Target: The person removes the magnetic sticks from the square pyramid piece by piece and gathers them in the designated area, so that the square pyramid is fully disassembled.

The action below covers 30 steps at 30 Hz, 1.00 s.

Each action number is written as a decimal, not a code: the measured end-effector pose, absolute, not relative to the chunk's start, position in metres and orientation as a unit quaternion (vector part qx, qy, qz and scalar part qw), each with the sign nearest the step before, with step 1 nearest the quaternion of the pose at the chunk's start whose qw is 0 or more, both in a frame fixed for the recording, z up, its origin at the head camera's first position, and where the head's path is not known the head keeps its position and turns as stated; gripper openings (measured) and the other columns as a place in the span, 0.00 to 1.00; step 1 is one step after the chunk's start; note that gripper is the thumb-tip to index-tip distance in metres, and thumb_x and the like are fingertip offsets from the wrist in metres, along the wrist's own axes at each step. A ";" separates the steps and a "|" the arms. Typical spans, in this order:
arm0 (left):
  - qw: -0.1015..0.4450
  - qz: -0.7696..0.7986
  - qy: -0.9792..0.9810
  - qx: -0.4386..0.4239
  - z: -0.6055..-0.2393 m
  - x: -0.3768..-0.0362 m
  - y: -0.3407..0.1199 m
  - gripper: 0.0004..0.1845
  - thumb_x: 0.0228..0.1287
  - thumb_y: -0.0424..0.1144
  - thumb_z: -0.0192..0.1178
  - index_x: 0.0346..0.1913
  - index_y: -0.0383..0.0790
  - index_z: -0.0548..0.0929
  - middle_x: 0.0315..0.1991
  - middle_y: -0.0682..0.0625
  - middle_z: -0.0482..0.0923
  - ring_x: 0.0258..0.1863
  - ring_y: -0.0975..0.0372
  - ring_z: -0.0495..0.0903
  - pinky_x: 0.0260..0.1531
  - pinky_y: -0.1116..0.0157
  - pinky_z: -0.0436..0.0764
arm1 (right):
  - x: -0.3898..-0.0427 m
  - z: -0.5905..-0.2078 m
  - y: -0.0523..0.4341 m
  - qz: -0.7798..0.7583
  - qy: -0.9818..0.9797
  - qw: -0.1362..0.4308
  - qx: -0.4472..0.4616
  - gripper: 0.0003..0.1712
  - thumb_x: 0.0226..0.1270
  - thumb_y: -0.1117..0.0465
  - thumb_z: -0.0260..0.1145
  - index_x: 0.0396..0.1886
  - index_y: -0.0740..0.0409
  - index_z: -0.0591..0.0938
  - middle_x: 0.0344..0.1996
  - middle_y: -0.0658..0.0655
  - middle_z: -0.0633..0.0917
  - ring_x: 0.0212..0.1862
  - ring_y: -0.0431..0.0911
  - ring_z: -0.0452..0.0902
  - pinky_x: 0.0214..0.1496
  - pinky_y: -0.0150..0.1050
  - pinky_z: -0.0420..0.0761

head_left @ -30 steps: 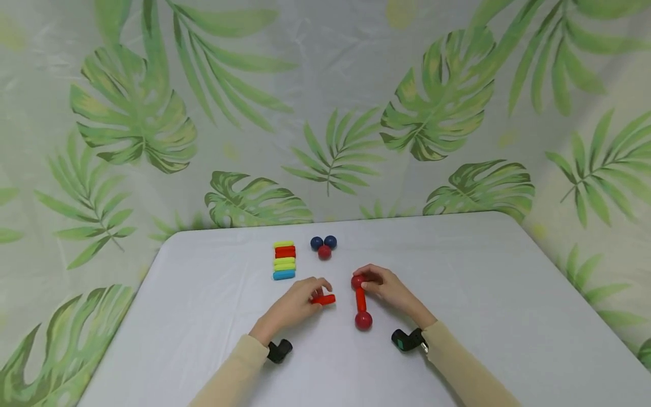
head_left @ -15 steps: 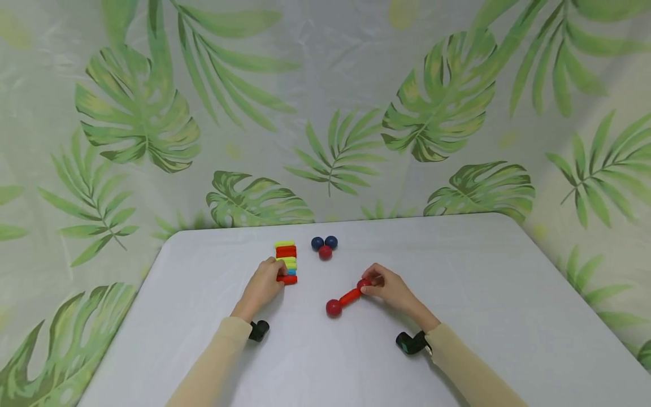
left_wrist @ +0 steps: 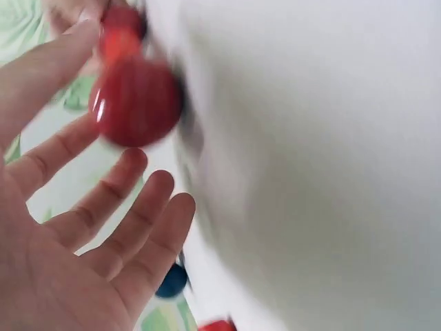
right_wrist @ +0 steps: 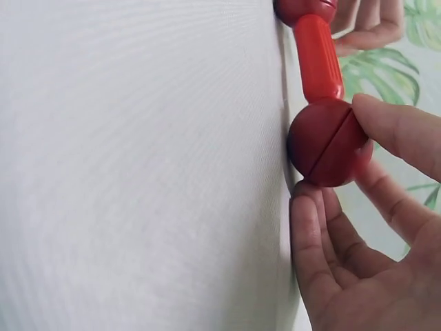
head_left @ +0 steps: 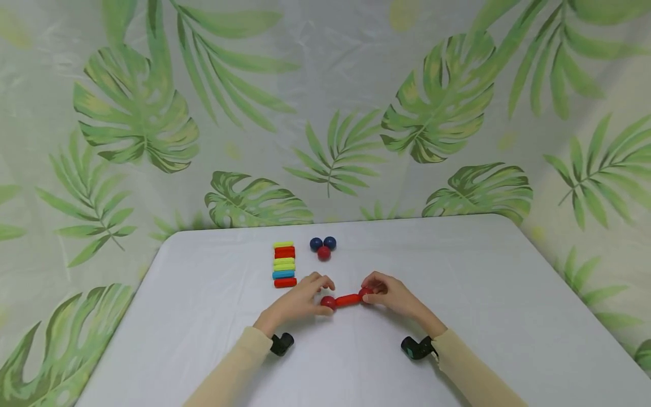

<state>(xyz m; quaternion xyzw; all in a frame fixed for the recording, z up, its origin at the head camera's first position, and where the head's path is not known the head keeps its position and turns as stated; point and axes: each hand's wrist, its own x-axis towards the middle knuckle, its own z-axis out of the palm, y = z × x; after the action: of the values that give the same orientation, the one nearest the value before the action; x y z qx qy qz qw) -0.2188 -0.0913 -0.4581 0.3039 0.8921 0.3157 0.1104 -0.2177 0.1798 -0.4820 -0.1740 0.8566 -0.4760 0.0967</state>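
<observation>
A red rod (head_left: 348,300) joins two red balls into a dumbbell shape. My right hand (head_left: 390,293) pinches the ball at the right end (right_wrist: 329,143) between thumb and fingers; a seam line runs across this ball in the right wrist view. Around the ball at the left end (left_wrist: 136,102), my left hand (head_left: 303,298) has its thumb and fingers spread apart, with fingertips right near its surface. Farther left, a red rod (head_left: 285,282) lies at the near end of a row of rods.
The row continues away with a blue rod (head_left: 283,274), yellow rods (head_left: 284,264), another red rod (head_left: 285,252) and a yellow one at the far end. Two dark blue balls (head_left: 330,243) and a red ball (head_left: 324,253) sit together toward the back of the white table (head_left: 458,271).
My left hand has carried a red rod to the row, let it go there and returned to the dumbbell shape. My right hand has turned that piece from lengthwise to crosswise.
</observation>
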 end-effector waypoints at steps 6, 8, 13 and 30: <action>0.119 0.246 0.901 0.338 -0.463 -0.218 -0.076 0.12 0.60 0.35 0.65 0.45 0.48 0.77 0.36 0.58 0.70 0.38 0.64 0.71 0.37 0.71 0.75 | -0.218 -0.483 0.181 -0.485 0.849 0.110 -0.180 0.14 0.63 0.58 0.68 0.45 0.59 0.79 0.37 0.52 0.80 0.41 0.47 0.74 0.45 0.40 0.75; 0.116 0.274 0.896 0.330 -0.462 -0.223 -0.077 0.12 0.60 0.33 0.63 0.46 0.46 0.78 0.38 0.56 0.73 0.40 0.63 0.71 0.39 0.69 0.75 | -0.217 -0.483 0.182 -0.483 0.850 0.111 -0.178 0.14 0.63 0.58 0.68 0.45 0.58 0.80 0.37 0.52 0.80 0.41 0.48 0.73 0.45 0.40 0.74; 0.051 0.409 0.887 0.208 -0.461 -0.243 -0.078 0.14 0.61 0.29 0.63 0.49 0.37 0.76 0.46 0.46 0.76 0.41 0.56 0.74 0.41 0.62 0.78 | -0.217 -0.483 0.183 -0.478 0.853 0.109 -0.178 0.14 0.64 0.56 0.67 0.46 0.58 0.79 0.38 0.52 0.80 0.41 0.48 0.72 0.45 0.41 0.74; -0.047 0.405 0.909 0.087 -0.468 -0.272 -0.071 0.16 0.58 0.28 0.65 0.47 0.35 0.72 0.47 0.40 0.70 0.46 0.51 0.71 0.48 0.56 0.76 | -0.217 -0.483 0.184 -0.485 0.848 0.110 -0.185 0.14 0.64 0.56 0.67 0.45 0.59 0.80 0.36 0.52 0.80 0.40 0.48 0.73 0.44 0.40 0.74</action>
<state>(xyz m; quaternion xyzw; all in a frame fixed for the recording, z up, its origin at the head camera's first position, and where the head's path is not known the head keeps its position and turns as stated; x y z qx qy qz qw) -0.2716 -0.0712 -0.4678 0.0867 0.9089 0.4052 -0.0473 -0.2174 0.1838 -0.4825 -0.1846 0.8478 -0.4849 0.1099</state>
